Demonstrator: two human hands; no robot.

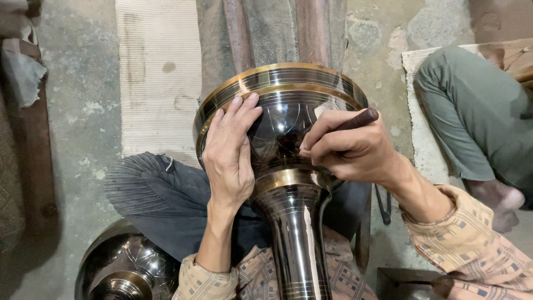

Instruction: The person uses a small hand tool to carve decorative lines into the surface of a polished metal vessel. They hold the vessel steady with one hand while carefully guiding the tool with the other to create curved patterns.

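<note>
A large dark polished metal vase (288, 211) with brass bands lies across my lap, its wide bulb (280, 91) pointing away from me. My left hand (230, 153) rests flat on the left side of the bulb, fingers spread upward. My right hand (350, 147) grips a dark engraving tool (358, 119) like a pen, its tip hidden behind my fingers against the bulb's dark surface. Thin engraved lines show on the bulb between my hands.
A second dark engraved metal vessel (125, 266) lies at my lower left. A dark cloth (161, 194) covers my lap. Another person's leg in green trousers (472, 111) and bare foot (499, 205) are at the right. A pale woven mat (158, 72) lies on the concrete floor.
</note>
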